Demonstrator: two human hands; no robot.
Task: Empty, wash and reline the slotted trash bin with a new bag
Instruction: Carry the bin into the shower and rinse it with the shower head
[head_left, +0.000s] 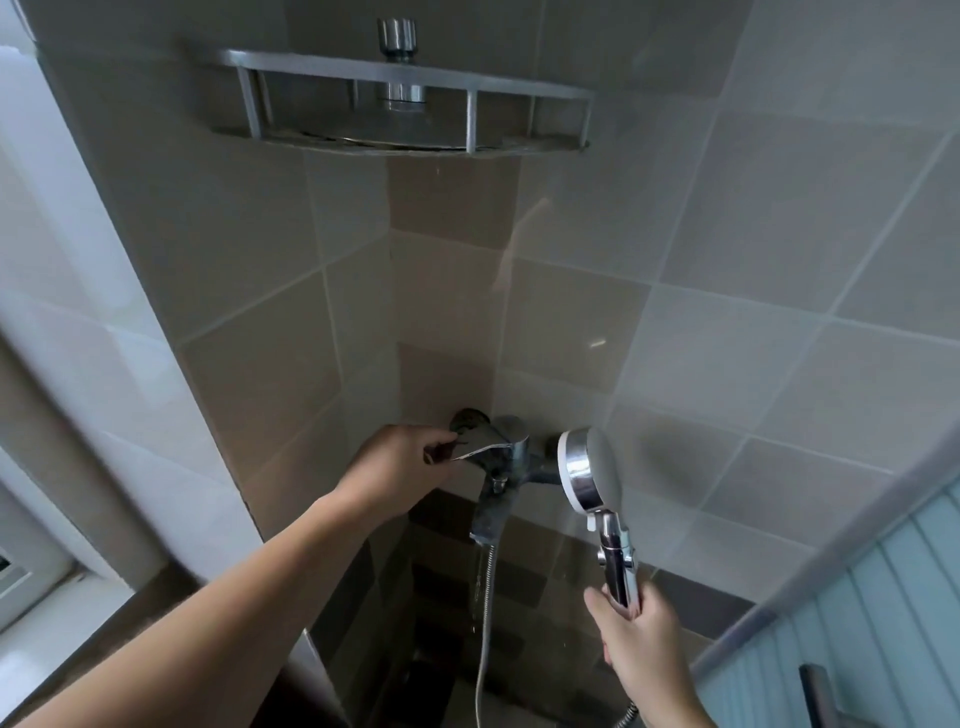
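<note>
Gripping tap lever and shower head in a tight tiled corner!

Left hand (400, 462) curls its fingers round the mixer lever (483, 441); right hand (641, 636) clasps the shower head (589, 467) by its handle, upright, just beside the mixer. Corner shelf (400, 104) overhangs above, walls close either side. The slotted bin is out of view.

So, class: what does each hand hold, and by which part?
Right hand grips the shower head by its handle. Left hand pinches the tap lever at its tip.

Chrome shower head (584, 470), grey-beige wall tiles (779, 218), silver shelf (400, 98)
</note>
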